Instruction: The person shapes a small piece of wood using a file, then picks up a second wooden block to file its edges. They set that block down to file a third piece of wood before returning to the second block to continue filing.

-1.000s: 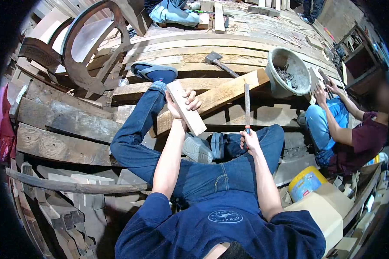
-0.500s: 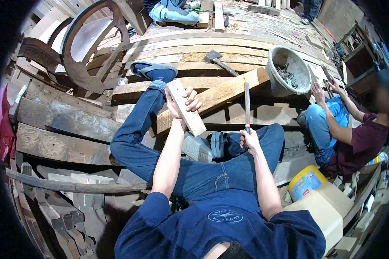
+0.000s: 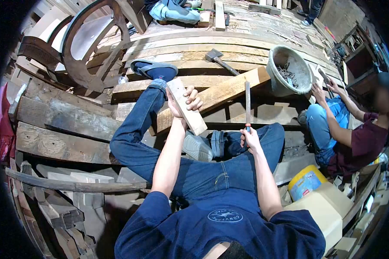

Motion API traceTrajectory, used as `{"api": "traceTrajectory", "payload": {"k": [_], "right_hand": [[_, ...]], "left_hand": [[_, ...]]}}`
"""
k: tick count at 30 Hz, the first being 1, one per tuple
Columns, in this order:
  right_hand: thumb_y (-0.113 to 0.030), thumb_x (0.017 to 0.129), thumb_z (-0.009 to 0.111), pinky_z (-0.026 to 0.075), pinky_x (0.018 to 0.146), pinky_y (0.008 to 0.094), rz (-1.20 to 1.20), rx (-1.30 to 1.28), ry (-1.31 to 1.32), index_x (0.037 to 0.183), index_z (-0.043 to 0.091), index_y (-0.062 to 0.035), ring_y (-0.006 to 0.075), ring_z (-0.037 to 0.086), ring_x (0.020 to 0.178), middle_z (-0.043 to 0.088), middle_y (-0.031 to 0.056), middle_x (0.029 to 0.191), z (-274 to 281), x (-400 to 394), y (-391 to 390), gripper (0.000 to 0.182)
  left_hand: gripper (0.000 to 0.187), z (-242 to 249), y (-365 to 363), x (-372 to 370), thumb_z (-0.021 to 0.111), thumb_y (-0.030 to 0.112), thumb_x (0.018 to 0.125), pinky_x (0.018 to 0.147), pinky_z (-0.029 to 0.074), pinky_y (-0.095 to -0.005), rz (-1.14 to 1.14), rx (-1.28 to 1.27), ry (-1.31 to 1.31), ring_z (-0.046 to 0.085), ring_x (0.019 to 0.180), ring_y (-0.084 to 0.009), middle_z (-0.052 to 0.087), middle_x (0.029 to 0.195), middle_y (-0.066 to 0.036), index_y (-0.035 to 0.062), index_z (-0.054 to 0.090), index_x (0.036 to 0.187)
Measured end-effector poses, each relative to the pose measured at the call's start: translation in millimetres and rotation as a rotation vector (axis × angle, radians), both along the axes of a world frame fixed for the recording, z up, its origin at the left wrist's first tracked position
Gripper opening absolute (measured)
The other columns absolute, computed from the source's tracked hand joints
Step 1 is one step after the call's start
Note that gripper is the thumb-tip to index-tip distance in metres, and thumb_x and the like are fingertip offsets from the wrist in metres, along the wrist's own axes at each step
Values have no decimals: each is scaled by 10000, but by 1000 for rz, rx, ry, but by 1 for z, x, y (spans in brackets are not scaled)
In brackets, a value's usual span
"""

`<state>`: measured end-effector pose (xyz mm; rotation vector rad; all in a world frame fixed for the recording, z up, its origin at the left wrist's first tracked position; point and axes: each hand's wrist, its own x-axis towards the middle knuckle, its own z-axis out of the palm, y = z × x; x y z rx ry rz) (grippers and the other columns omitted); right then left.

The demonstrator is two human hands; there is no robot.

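My left hand (image 3: 188, 100) is closed around a pale wooden block (image 3: 186, 108), its fingers wrapped over the right edge. The block is tilted, with its lower end toward my lap. In my right hand (image 3: 250, 139) is a flat metal file (image 3: 247, 103), gripped by its red-and-blue handle and pointing up, away from me. File and block are apart. Behind them a thick wooden beam (image 3: 220, 93) slants across, its right end near a grey bucket (image 3: 288, 71) with small metal pieces inside. Beyond the beam lies a hammer (image 3: 220, 61) with a broad dark head.
To the right a co-worker (image 3: 350, 125) sits with a dark tool in their hands. A yellow tub (image 3: 307, 183) and a cream container (image 3: 320, 211) stand by my right side. Rough planks (image 3: 65, 144) and a curved wooden chair frame (image 3: 95, 47) are at left.
Almost nothing differs. The view has shifted very slightly, and both hands keep the same hold on the block and the file.
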<state>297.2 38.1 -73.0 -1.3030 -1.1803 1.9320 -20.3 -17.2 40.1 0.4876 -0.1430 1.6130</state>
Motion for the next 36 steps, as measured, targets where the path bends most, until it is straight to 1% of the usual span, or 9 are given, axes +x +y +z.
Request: {"api": "traceTrajectory", "payload": {"k": [4,8,9,12,13,17,30,34,36], "right_hand": [[-124,980,586,449,394,313,-1,1,-12,919,542,-60,139,523,456,519,26,631,1,0,0,99],[-135,982,581,443,393,315,16,20,-9,923,541,-58,140,520,455,518,27,630,-6,1,2,105],[-135,983,579,442,393,315,16,16,-18,924,541,-58,140,519,454,517,27,629,-5,1,2,104],[-136,985,574,440,394,315,16,4,-27,927,539,-61,139,516,453,513,26,625,-1,0,1,101],[-136,985,573,441,394,315,16,1,-16,929,538,-62,138,515,453,512,26,624,-1,0,1,99],[-137,986,572,439,392,315,15,3,-16,932,534,-63,139,513,450,507,24,620,1,0,0,99],[-141,980,574,447,388,307,6,18,-4,931,540,-60,134,517,448,512,21,628,-1,1,-1,100],[-137,977,575,451,391,305,4,9,-12,921,540,-64,133,521,450,514,20,628,2,0,-1,98],[-135,975,578,452,391,304,4,8,-12,913,538,-68,132,523,450,515,20,627,2,0,-1,99]], "left_hand": [[632,1,-1,2,531,741,897,534,338,-264,13,-24,-30,422,495,-120,400,639,0,124,438,793],[647,0,1,2,496,767,892,554,344,-264,14,6,30,430,522,-120,402,648,9,131,433,791],[663,-1,3,1,484,795,874,585,355,-273,-1,43,43,424,545,-118,399,653,18,139,425,792],[672,-5,4,2,486,813,857,617,365,-285,34,-9,54,415,564,-117,395,653,24,147,419,793],[671,-5,4,3,491,818,851,637,361,-286,32,-23,47,407,577,-116,395,652,27,154,418,790],[670,-5,4,3,501,824,844,646,343,-283,26,-29,75,398,573,-113,393,653,30,159,429,790],[685,-7,3,2,506,826,840,631,341,-293,15,-7,47,409,508,-118,400,660,14,146,422,812],[708,-8,4,-1,479,850,835,588,347,-295,-18,9,97,420,484,-124,410,664,10,144,418,813],[722,-8,3,0,458,863,833,554,333,-287,-27,-8,111,418,475,-128,415,659,7,143,417,813]]}}
